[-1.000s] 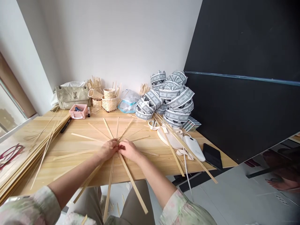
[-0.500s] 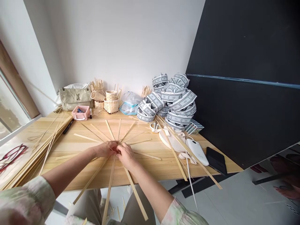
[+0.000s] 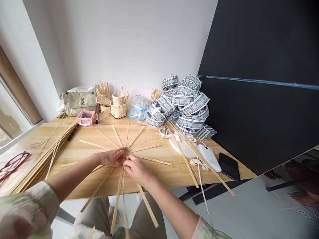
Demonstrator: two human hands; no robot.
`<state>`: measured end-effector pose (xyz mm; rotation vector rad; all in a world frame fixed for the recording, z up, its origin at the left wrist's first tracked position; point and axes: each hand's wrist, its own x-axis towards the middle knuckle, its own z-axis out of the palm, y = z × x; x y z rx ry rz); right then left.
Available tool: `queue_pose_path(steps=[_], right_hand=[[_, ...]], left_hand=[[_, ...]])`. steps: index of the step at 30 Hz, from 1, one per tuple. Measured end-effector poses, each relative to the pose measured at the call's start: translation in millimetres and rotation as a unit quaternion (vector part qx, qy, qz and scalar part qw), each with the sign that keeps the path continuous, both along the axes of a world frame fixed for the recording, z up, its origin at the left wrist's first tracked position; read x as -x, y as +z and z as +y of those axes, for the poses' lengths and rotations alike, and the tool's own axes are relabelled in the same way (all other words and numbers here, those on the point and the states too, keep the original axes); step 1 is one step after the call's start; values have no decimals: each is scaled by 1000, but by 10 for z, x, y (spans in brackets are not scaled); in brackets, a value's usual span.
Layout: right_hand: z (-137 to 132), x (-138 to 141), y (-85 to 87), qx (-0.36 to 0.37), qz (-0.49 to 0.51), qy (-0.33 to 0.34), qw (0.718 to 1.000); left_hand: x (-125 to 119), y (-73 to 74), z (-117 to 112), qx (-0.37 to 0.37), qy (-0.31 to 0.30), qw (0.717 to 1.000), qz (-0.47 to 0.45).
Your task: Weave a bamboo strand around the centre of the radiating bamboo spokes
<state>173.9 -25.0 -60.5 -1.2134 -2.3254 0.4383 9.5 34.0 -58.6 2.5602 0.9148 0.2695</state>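
Note:
Flat bamboo strips (image 3: pixel 149 205) radiate like spokes from a crossing point on the wooden table, several of them reaching over its front edge. My left hand (image 3: pixel 113 158) is closed at that centre, thumb and fingers pinching the crossed strips. Close beside it on the right, my right hand (image 3: pixel 136 168) is also closed, its fingertips pinched at the near side of the centre. A thinner strip (image 3: pixel 124 202), blurred, runs from my fingers down past the table edge. The hands partly cover the woven centre, and which strip each fingertip grips is hard to see.
Long strips (image 3: pixel 42 159) lie in a bundle at left, near red glasses (image 3: pixel 14 164). Behind stand a pink box (image 3: pixel 86 122), a handbag (image 3: pixel 80 103), small baskets (image 3: pixel 118 110) and patterned rolls (image 3: pixel 185 99). At right are scissors (image 3: pixel 164 132), a white device (image 3: pixel 208 157) and a phone (image 3: pixel 228 167).
The thin strip that pointed to the upper left now hangs down toward me. My right hand has shifted slightly down, a little apart from the left, which stays at the centre.

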Motion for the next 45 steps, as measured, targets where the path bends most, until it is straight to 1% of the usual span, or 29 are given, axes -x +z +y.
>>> queue_pose_path(steps=[2, 4, 7, 9, 11, 14, 17, 20, 24, 30, 32, 36, 37, 41, 43, 45], right_hand=[[-118, -1, -1, -26, -20, 17, 999], [-250, -10, 12, -57, -47, 34, 997], [-455, -53, 71, -75, -79, 89, 990], [-573, -81, 117, -82, -100, 127, 983], [-658, -80, 134, -101, -131, 135, 977], [-710, -10, 87, -158, -166, 117, 966], [-679, 84, 14, -206, -151, 99, 962], [-603, 127, -3, -211, -93, 51, 972], [-501, 120, 59, -206, -17, -3, 978], [-424, 139, 140, -207, 60, -56, 975], [-412, 138, 126, -212, 62, -40, 974], [-401, 41, 40, -217, 47, 51, 974], [-398, 1, 14, -220, 34, 60, 973], [-333, -135, -68, -225, -43, 52, 972], [-261, -143, -96, -225, -64, 73, 970], [-177, -106, -118, -224, -60, 80, 969]], left_hand=[[-2, 23, -10, 11, 9, 999, 36], [-10, 77, -26, 18, 15, 998, 59], [-25, 160, -46, 22, 3, 997, 73], [-32, 186, -47, 25, -10, 997, 77], [-34, 182, -41, 22, -13, 997, 75], [-31, 143, -28, 10, -10, 997, 71], [-26, 111, -25, -2, -7, 998, 70], [-16, 100, -29, -13, 1, 998, 58], [10, 98, -23, -11, -1, 998, 60], [54, 31, 15, -8, -5, 999, 45], [68, 11, 30, -15, -16, 999, 37], [91, 7, 50, -20, -30, 998, 46], [94, 12, 52, -15, -30, 998, 49], [89, 36, 49, 5, -25, 998, 50], [83, 46, 45, 9, -27, 999, 44], [77, 46, 43, 8, -35, 999, 34]])
